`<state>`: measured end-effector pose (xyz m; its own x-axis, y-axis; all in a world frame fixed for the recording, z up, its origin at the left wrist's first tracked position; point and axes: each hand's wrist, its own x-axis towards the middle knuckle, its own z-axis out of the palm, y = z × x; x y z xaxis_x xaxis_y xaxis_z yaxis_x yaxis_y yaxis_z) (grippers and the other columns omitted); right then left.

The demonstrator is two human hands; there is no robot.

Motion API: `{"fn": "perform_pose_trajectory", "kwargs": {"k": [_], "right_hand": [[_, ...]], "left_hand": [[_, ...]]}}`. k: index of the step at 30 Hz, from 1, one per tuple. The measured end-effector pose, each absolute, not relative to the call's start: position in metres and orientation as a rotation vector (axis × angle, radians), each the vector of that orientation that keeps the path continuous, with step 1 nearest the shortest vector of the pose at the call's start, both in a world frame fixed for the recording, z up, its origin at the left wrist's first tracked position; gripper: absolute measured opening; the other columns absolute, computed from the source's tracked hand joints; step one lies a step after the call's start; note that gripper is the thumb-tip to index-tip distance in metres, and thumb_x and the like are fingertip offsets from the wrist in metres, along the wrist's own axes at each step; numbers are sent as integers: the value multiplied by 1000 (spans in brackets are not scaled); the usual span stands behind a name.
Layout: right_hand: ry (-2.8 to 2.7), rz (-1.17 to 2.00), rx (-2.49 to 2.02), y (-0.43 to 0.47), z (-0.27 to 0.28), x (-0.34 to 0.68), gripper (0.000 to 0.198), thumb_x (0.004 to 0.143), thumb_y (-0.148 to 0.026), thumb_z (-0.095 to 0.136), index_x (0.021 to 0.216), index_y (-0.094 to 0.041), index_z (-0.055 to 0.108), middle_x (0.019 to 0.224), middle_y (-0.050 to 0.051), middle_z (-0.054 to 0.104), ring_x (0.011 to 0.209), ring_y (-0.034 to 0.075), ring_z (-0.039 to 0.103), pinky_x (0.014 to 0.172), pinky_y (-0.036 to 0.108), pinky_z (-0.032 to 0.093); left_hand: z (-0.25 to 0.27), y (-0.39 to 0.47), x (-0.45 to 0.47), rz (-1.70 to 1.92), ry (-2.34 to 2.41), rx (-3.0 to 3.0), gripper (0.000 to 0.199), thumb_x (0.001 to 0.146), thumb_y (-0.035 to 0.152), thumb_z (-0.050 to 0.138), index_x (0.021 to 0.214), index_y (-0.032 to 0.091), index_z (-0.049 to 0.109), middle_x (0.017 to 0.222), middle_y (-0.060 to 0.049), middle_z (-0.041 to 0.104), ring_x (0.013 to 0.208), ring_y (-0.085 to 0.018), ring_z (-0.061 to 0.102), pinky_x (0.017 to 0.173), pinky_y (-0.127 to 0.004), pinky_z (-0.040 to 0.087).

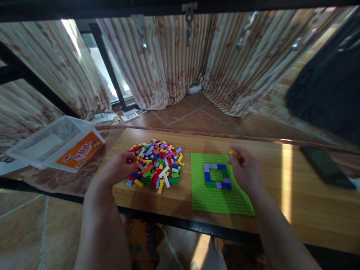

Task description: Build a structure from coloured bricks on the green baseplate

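Observation:
My right hand (245,168) is closed in a pinch on a small yellow toy brick (234,153), held above the right part of the green baseplate (199,200). On that plate sits a square ring of blue, lilac and green bricks (207,176) with an open middle. My left hand (121,167) is at the left edge of a heap of mixed coloured bricks (160,161). Its thumb and fingers are curled together at the heap, and whatever lies between the fingertips cannot be made out.
A clear plastic box (42,157) with an orange label stands left of the heap. A dark phone (326,165) lies at the right of the wooden table (174,204). Striped curtains (168,67) hang beyond, and a dark metal bar (180,9) crosses the top.

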<state>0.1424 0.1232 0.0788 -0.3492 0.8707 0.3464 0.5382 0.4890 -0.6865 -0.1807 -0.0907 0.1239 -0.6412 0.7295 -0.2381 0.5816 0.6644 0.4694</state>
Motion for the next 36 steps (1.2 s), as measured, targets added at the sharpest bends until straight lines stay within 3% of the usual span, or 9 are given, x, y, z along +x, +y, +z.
{"fn": "perform_pose_trajectory", "kwargs": {"k": [3,6,12,26,36], "right_hand": [[-2042,671,-1159,121,78,143,42,89,-33,45,126,-16,57,95,12,72,75,21,69,72,38,54],[-2062,688,-1169,119,78,146,45,90,-34,44,130,-14,53,97,14,72,76,22,69,75,40,54],[-2133,564,-1192,118,82,156,38,89,-38,50,119,-17,61,102,14,73,81,23,69,74,39,54],[-2326,391,-1341,117,77,172,28,87,-30,49,102,-20,70,80,7,73,66,20,64,65,33,48],[-2412,409,-1365,115,76,159,29,87,-30,51,105,-22,72,83,7,74,70,23,67,68,35,49]], "left_hand": [[132,-82,-169,628,2395,1114,26,71,34,60,89,16,67,61,1,59,56,-15,53,49,-23,36],[135,-62,-146,753,2198,1327,19,75,32,58,84,16,64,70,0,63,64,-15,56,57,-23,41],[119,-19,-75,882,1842,1561,10,82,21,54,87,17,62,82,-2,68,75,-15,62,70,-26,47],[86,2,-23,818,1996,1650,26,87,19,52,110,17,63,94,-7,71,82,-18,66,73,-28,51],[81,8,-26,776,2006,1689,21,87,19,52,102,16,66,91,-7,70,80,-19,64,72,-29,49]]}}
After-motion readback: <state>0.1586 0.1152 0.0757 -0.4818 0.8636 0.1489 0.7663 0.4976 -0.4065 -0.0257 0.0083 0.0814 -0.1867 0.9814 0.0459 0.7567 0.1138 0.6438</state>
